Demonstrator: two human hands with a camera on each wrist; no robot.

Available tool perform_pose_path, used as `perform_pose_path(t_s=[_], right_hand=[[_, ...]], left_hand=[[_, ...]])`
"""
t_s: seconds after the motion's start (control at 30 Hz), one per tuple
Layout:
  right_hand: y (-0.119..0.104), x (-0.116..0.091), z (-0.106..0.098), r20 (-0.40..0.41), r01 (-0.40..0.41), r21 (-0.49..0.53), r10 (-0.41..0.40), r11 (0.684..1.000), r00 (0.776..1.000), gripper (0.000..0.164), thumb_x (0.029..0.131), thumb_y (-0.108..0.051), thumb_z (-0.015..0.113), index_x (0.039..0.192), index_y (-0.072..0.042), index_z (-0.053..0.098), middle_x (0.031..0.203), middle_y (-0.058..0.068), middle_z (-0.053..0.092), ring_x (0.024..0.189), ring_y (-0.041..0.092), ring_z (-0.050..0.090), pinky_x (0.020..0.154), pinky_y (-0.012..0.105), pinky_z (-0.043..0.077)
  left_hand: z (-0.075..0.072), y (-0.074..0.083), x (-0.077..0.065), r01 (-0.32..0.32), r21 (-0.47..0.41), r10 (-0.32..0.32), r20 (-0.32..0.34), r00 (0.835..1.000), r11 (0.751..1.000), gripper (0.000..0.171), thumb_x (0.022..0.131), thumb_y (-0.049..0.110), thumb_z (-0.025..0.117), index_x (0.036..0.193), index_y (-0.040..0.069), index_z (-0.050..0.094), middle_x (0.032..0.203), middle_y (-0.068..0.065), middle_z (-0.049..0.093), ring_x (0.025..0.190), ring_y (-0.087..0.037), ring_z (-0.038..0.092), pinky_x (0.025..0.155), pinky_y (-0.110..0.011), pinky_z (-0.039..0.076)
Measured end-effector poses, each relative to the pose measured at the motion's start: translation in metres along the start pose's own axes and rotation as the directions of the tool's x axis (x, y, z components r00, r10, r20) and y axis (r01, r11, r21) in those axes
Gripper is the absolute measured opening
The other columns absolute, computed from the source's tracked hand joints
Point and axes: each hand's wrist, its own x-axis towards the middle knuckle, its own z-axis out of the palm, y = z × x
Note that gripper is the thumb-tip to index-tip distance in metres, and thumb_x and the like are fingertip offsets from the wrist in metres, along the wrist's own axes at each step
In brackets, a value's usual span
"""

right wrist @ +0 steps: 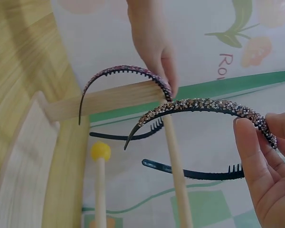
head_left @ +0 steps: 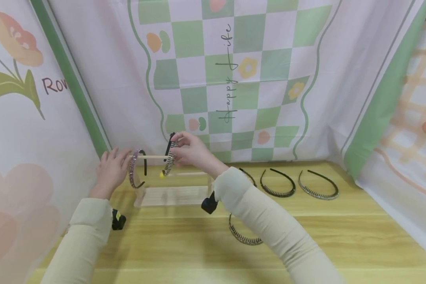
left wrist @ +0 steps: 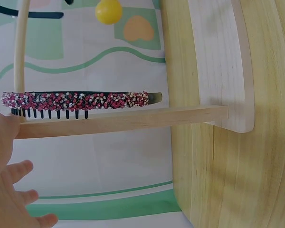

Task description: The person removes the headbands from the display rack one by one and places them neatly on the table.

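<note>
My right hand (head_left: 195, 152) pinches a black toothed headband (right wrist: 199, 104) covered in champagne-coloured rhinestones. Its two arms straddle the upper rod (right wrist: 175, 156) of a light wooden stand, seen in the right wrist view. Closer to the rod's left end, a headband with pink and white stones (left wrist: 85, 100) hangs beside the upright post (left wrist: 128, 123). At the top of that post rests my left hand (head_left: 111, 169), its other fingers spread away from the wood in the left wrist view. Below, a second rod ends in a yellow ball (right wrist: 100, 151).
More headbands lie on the wooden table to the right: a dark one (head_left: 278, 193), a silvery one (head_left: 319, 195), one nearer the front (head_left: 245, 240), and another partly behind my right sleeve (head_left: 248, 174). A patterned curtain (head_left: 227, 90) hangs behind the stand.
</note>
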Motion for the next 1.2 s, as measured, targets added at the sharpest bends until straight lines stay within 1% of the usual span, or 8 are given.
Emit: perform_pose_path(t_s=[0.13,0.37,0.47,0.63,0.87,1.03,1.2], right_hand=[[-0.003,-0.006,-0.009,0.001,0.013,0.006,-0.013,1.0,1.0,0.03,0.088,-0.003,0.06,0.116,-0.003,0.048,0.101,0.014,0.053,0.078,0.03,0.062,0.068,0.041,0.056],[-0.005,-0.016,-0.025,-0.016,0.053,-0.021,-0.054,0.998,0.998,0.027,0.088,-0.004,0.06,0.113,-0.008,0.05,0.104,0.015,0.052,0.082,0.035,0.062,0.067,0.041,0.056],[-0.005,-0.019,-0.032,-0.018,0.07,-0.012,-0.07,0.997,0.997,0.028,0.088,-0.002,0.06,0.113,-0.008,0.05,0.104,0.016,0.052,0.082,0.037,0.061,0.068,0.042,0.056],[-0.003,-0.025,-0.042,-0.025,0.087,-0.017,-0.087,0.996,0.996,0.029,0.088,-0.002,0.059,0.115,-0.006,0.048,0.104,0.016,0.052,0.08,0.035,0.061,0.069,0.046,0.055],[-0.002,-0.035,-0.055,-0.043,0.096,-0.033,-0.098,0.995,0.994,0.029,0.089,-0.003,0.059,0.116,-0.004,0.048,0.101,0.016,0.052,0.079,0.036,0.061,0.069,0.048,0.054],[-0.001,-0.039,-0.065,-0.076,0.082,-0.042,-0.085,0.996,0.993,0.029,0.088,-0.003,0.059,0.115,-0.005,0.049,0.1,0.016,0.052,0.077,0.031,0.062,0.066,0.045,0.055],[0.002,-0.044,-0.077,-0.107,0.088,-0.061,-0.095,0.994,0.99,0.029,0.088,-0.003,0.06,0.115,-0.004,0.049,0.099,0.016,0.052,0.076,0.032,0.062,0.065,0.044,0.056]], left_hand=[[0.0,0.0,0.0,-0.002,0.0,0.002,0.0,1.0,1.0,0.051,0.101,0.04,0.022,0.141,0.01,0.032,0.147,-0.028,0.01,0.128,-0.055,0.003,0.093,-0.074,0.008],[0.001,0.0,0.001,0.0,0.005,0.0,-0.003,1.0,1.0,0.051,0.101,0.041,0.022,0.141,0.01,0.033,0.147,-0.028,0.01,0.128,-0.055,0.004,0.094,-0.074,0.009],[0.001,0.0,0.001,-0.002,0.007,0.002,-0.005,1.0,1.0,0.051,0.101,0.04,0.022,0.14,0.01,0.033,0.147,-0.028,0.011,0.128,-0.055,0.004,0.093,-0.074,0.009],[0.001,0.0,0.001,-0.004,0.007,0.004,0.0,1.0,1.0,0.051,0.101,0.041,0.022,0.14,0.01,0.034,0.147,-0.028,0.01,0.128,-0.055,0.004,0.093,-0.074,0.009],[0.003,-0.003,0.002,-0.012,-0.003,0.012,-0.002,1.0,1.0,0.052,0.1,0.042,0.022,0.141,0.011,0.033,0.147,-0.028,0.01,0.129,-0.055,0.002,0.093,-0.075,0.008],[0.003,-0.003,0.002,-0.013,-0.001,0.013,-0.006,1.0,1.0,0.052,0.1,0.041,0.022,0.14,0.01,0.034,0.147,-0.028,0.01,0.129,-0.054,0.003,0.093,-0.075,0.008],[0.002,-0.002,0.001,-0.016,0.001,0.016,-0.008,1.0,1.0,0.052,0.101,0.04,0.022,0.14,0.009,0.034,0.147,-0.029,0.01,0.128,-0.055,0.003,0.093,-0.075,0.008]])
